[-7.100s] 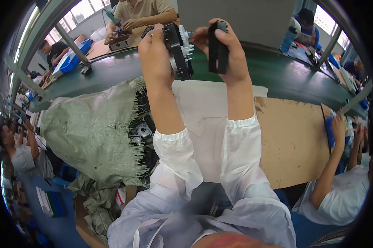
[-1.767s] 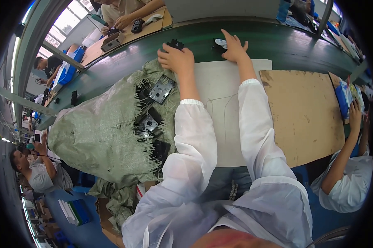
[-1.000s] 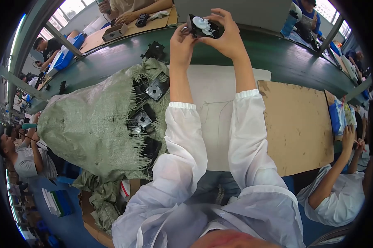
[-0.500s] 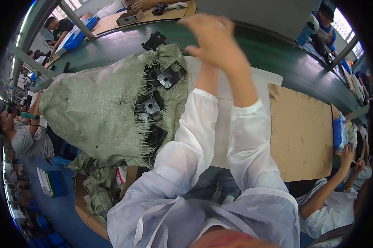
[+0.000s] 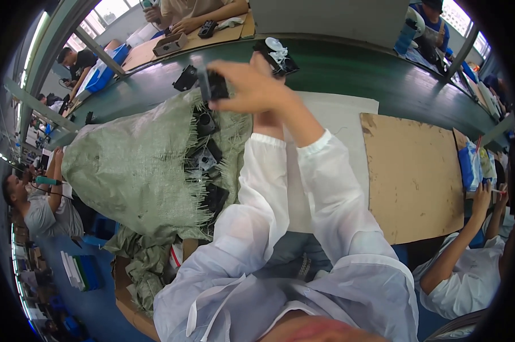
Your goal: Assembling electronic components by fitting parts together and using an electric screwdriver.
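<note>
My right hand [image 5: 249, 86] crosses over my left wrist and grips a black plastic part [image 5: 219, 85] by its sides, above the open end of a green woven sack [image 5: 135, 162]. One face of the part is blurred grey by motion. Several black parts with grey metal plates [image 5: 205, 160] lie in the sack's frayed mouth. My left hand [image 5: 261, 64] is mostly hidden behind the right one. It is at the edge of another black part [image 5: 289, 65] topped with crumpled white material; whether it grips this cannot be made out.
A green belt surface [image 5: 337, 71] runs across the far side, with a black part [image 5: 185, 78] beyond the sack. Flat cardboard [image 5: 414, 179] lies right of a white sheet [image 5: 331, 114]. A carton [image 5: 133, 308] holding crumpled sacking is at lower left. Co-workers sit around.
My right hand has moved left and now holds a black part over the sack's mouth. The black part with white material has come into sight beside my left hand.
</note>
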The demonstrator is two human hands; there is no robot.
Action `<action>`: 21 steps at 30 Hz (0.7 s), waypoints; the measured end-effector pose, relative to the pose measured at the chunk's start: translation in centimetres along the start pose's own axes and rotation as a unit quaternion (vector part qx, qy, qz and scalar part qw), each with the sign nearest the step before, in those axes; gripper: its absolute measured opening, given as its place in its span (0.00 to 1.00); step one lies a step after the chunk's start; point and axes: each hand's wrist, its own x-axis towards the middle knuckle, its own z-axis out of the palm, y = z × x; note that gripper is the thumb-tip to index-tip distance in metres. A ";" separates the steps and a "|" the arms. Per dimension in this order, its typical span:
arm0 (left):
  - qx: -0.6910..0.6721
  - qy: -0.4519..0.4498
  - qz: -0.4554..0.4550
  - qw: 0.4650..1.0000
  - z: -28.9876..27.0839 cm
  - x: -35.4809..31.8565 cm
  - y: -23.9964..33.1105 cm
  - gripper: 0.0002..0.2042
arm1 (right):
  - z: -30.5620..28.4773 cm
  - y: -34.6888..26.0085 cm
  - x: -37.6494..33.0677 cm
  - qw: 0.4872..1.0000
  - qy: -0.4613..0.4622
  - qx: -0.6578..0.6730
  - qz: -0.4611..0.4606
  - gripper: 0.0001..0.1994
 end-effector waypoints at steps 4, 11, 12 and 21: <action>0.010 -0.035 0.051 0.998 3.8 0.1 4.8 0.12 | -6.2 -3.1 0.0 0.936 0.139 0.321 0.037 0.28; 0.011 -0.072 0.110 0.991 7.9 -5.4 11.7 0.14 | -11.7 -3.7 -2.2 0.907 0.208 0.367 -0.007 0.30; 0.026 -0.037 0.130 0.990 7.8 -5.3 12.3 0.13 | -11.9 -3.6 -2.2 0.904 0.216 0.369 -0.014 0.30; 0.058 -0.021 0.210 0.976 9.3 -8.3 15.6 0.11 | -12.4 -2.9 -2.3 0.909 0.264 0.318 0.053 0.22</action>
